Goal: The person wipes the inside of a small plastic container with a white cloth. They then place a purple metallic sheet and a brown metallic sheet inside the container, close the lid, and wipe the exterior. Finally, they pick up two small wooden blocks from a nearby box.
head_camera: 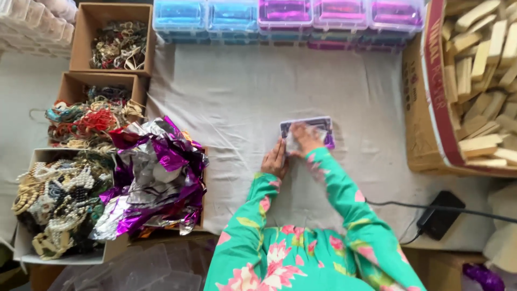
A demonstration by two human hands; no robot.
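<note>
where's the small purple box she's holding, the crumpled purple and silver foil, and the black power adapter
small clear box with purple lining [323,129], head view, upper right corner
crumpled purple and silver foil sheet [156,178], head view, middle of the heap
black power adapter [440,214], head view, top face

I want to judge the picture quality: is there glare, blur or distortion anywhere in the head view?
In the head view, light is soft and even; glare shows on the crumpled foil. The right hand on the small box looks slightly blurred; the left hand is sharper. The edges bend a little, as at the cardboard box.
</note>
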